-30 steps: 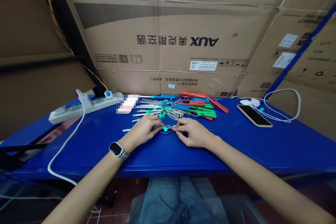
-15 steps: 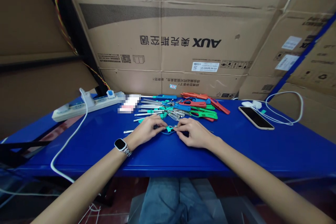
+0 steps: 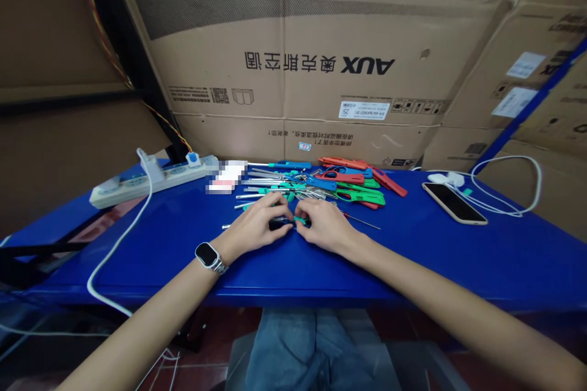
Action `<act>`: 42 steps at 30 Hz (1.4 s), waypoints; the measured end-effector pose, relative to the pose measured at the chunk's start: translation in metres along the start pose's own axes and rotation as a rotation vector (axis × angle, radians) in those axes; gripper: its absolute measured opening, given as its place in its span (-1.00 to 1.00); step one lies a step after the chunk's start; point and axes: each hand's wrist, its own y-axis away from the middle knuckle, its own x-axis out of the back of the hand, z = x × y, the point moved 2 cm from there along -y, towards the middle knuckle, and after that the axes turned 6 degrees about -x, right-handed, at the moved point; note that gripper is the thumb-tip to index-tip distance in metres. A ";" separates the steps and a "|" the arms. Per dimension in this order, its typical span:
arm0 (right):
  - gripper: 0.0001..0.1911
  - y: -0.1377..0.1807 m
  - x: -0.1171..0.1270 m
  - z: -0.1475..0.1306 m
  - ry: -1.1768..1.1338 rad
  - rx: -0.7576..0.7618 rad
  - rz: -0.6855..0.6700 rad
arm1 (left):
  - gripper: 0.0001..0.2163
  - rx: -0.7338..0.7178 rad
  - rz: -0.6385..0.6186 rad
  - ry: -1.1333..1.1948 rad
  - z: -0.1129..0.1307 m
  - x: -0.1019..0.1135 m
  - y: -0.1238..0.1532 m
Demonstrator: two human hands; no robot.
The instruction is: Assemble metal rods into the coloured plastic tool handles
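My left hand point(image 3: 259, 226), with a watch point(image 3: 208, 255) on its wrist, bends its fingers round a small dark piece point(image 3: 279, 222) that is mostly hidden. A metal tube point(image 3: 225, 226) pokes out to the left beneath this hand. Fingertips of my right hand point(image 3: 326, 226) pinch a small teal plastic part point(image 3: 300, 220), almost touching the left fingertips. Just behind both hands lies a pile of metal lighter tubes point(image 3: 250, 189) with teal parts. Beside the right hand is a thin metal rod point(image 3: 367, 222), reddish at its near end.
Red lighter handles point(image 3: 387, 181), green handles point(image 3: 362, 197) and a blue lighter point(image 3: 288, 165) lie at the back. A phone point(image 3: 454, 203) and white cable point(image 3: 527, 195) are right. A power strip point(image 3: 132, 182) stands left. A cardboard wall point(image 3: 293, 24) closes the back of the blue table point(image 3: 413, 269).
My hands have drawn closer together round the teal part, with fingers more curled. A dark piece now shows in the left fingers. The camera view has shifted slightly.
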 end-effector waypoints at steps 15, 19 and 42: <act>-0.82 0.005 0.004 0.005 0.089 -0.038 0.065 | -0.80 -0.033 -0.097 -0.054 -0.009 -0.007 0.004; -0.79 -0.001 0.006 -0.001 0.107 -0.022 0.035 | -0.79 -0.040 -0.110 -0.035 -0.008 -0.008 0.003; -0.85 -0.004 -0.006 -0.001 0.146 -0.038 -0.004 | -0.77 -0.015 -0.087 -0.042 -0.009 -0.010 0.004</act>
